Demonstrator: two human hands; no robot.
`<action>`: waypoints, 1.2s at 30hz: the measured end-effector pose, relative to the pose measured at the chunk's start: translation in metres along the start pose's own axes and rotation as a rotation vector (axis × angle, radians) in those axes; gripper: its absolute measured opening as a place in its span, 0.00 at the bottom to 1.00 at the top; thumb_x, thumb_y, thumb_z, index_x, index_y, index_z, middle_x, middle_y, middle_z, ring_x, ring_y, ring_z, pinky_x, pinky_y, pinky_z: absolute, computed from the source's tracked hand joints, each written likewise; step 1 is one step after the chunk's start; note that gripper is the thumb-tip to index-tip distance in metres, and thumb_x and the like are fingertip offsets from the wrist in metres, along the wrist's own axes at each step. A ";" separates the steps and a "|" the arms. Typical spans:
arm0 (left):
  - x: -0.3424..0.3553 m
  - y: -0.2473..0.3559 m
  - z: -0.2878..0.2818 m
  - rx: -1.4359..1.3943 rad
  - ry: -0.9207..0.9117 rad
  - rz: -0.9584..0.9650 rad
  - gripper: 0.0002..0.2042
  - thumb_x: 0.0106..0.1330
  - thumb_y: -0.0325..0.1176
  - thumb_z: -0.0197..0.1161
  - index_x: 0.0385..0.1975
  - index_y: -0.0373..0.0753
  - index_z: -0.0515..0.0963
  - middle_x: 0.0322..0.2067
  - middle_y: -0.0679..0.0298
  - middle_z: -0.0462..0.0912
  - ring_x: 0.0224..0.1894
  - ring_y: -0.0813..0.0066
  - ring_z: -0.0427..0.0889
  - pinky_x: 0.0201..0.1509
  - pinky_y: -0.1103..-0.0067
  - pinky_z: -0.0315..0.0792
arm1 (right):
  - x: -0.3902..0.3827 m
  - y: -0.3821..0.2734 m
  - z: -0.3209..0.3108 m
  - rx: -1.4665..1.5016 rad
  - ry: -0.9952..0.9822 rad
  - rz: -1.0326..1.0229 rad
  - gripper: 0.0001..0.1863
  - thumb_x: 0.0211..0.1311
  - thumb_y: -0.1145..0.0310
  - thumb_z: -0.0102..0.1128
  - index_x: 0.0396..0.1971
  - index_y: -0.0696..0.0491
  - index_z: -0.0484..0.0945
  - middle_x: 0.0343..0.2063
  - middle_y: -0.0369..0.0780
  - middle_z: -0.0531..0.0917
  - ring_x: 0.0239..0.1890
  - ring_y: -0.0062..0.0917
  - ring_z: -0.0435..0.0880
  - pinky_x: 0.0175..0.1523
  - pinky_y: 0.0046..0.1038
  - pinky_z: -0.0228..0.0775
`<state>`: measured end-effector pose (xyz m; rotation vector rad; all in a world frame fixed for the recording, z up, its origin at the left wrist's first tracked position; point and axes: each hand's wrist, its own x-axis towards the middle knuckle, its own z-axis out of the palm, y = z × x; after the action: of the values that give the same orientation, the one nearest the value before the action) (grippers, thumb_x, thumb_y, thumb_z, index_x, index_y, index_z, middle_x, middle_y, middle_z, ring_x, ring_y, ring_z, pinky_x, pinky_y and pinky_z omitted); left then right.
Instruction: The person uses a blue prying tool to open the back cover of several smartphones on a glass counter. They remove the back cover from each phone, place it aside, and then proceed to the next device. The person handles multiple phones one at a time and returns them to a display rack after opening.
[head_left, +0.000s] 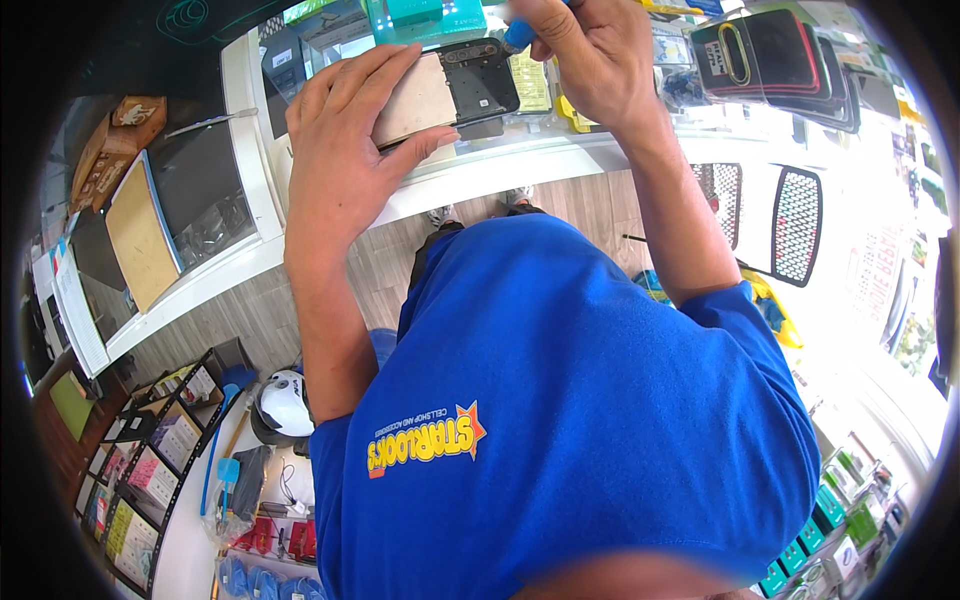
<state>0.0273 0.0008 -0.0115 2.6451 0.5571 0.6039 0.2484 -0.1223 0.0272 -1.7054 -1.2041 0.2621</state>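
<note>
We look down over a blue shirt point(570, 400) that fills the near half of the view, both forearms running up from it to a white counter point(500, 165) at the far side. Left of us the counter turns and runs nearer, with a tan board point(140, 235) lying on it and a brown box point(115, 140) further off. Below that, at the near left, a black rack point(150, 470) of small packets stands on the floor, and a white helmet point(285, 400) sits just right of it. On the right, two black mesh panels point(795, 225) stand by the counter's end, and boxed goods point(830, 520) line the near right edge.

Now the hands. Our left hand point(345, 160) lies over the phone point(450, 90), fingers spread flat across its pale inner plate, thumb hooked under the near edge, so it is clamped between thumb and fingers. The phone rests on the counter at the far centre, opened up, dark back end pointing right. Our right hand point(590, 60) hovers just right of it, fingers curled tight round a blue-handled tool point(520, 38) whose tip meets the phone's far right corner. A black case point(770, 55) lies on the counter, well off to the right.
</note>
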 end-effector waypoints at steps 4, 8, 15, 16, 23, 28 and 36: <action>0.000 0.000 0.000 0.002 -0.001 0.001 0.38 0.54 0.59 0.77 0.66 0.51 0.79 0.64 0.68 0.80 0.69 0.60 0.70 0.77 0.61 0.56 | 0.001 0.003 0.002 0.007 0.010 -0.038 0.22 0.76 0.52 0.62 0.36 0.60 0.83 0.21 0.39 0.81 0.26 0.23 0.79 0.32 0.31 0.71; -0.001 0.000 0.000 0.009 -0.005 -0.005 0.39 0.54 0.59 0.77 0.67 0.52 0.79 0.64 0.68 0.80 0.70 0.61 0.70 0.77 0.61 0.56 | 0.000 0.004 0.000 -0.043 -0.015 -0.028 0.21 0.76 0.53 0.63 0.36 0.60 0.83 0.22 0.41 0.82 0.26 0.24 0.80 0.33 0.32 0.71; -0.001 0.000 0.001 0.016 -0.005 -0.012 0.39 0.53 0.60 0.77 0.67 0.53 0.79 0.64 0.69 0.80 0.70 0.61 0.71 0.77 0.61 0.57 | -0.002 -0.001 0.000 0.057 -0.027 -0.001 0.21 0.77 0.53 0.62 0.36 0.59 0.83 0.22 0.37 0.81 0.26 0.21 0.79 0.32 0.28 0.70; -0.001 0.000 0.001 0.013 -0.003 -0.009 0.39 0.53 0.60 0.77 0.67 0.53 0.79 0.64 0.69 0.80 0.70 0.61 0.71 0.77 0.61 0.57 | -0.004 -0.002 0.000 0.099 -0.034 0.014 0.21 0.77 0.53 0.62 0.36 0.59 0.83 0.22 0.36 0.81 0.26 0.20 0.79 0.32 0.27 0.70; -0.001 -0.001 -0.001 -0.006 0.005 -0.002 0.38 0.54 0.58 0.78 0.66 0.52 0.79 0.64 0.68 0.80 0.69 0.61 0.71 0.76 0.62 0.57 | -0.020 -0.008 -0.005 0.111 -0.035 0.090 0.21 0.77 0.53 0.62 0.36 0.59 0.83 0.22 0.35 0.81 0.25 0.17 0.78 0.30 0.25 0.69; 0.000 0.001 0.000 -0.015 0.002 -0.008 0.37 0.54 0.57 0.78 0.66 0.52 0.80 0.64 0.68 0.80 0.69 0.60 0.71 0.75 0.62 0.57 | -0.024 -0.006 -0.009 0.083 -0.040 0.077 0.21 0.77 0.52 0.62 0.35 0.58 0.83 0.22 0.34 0.81 0.25 0.17 0.79 0.30 0.25 0.69; -0.004 0.011 -0.006 0.031 0.149 0.080 0.26 0.55 0.51 0.80 0.54 0.53 0.86 0.55 0.73 0.83 0.66 0.66 0.73 0.73 0.62 0.56 | -0.025 -0.018 0.001 0.358 -0.023 0.087 0.22 0.79 0.53 0.60 0.33 0.58 0.83 0.24 0.34 0.83 0.24 0.15 0.78 0.30 0.21 0.69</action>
<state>0.0247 -0.0088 -0.0028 2.6764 0.5088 0.8285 0.2249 -0.1419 0.0325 -1.4450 -1.0299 0.5197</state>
